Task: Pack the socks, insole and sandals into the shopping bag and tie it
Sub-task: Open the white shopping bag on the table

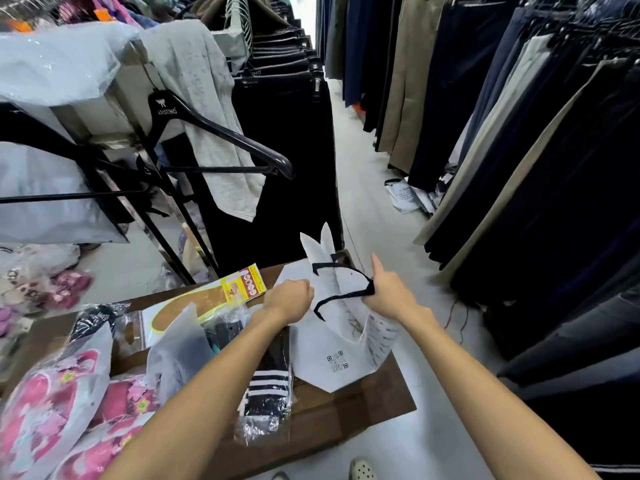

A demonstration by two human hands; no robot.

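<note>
Both hands (289,297) (389,294) pinch the shopping bag (332,355) rim between them, socks (268,386) beneath the left forearm

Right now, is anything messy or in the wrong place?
Yes. White bags lie crumpled on the floor under the hanging trousers, not on a shelf. On the table, the striped socks jut over the front edge.

Single head-worn view looks forward and down, close over the table (346,407).
</note>
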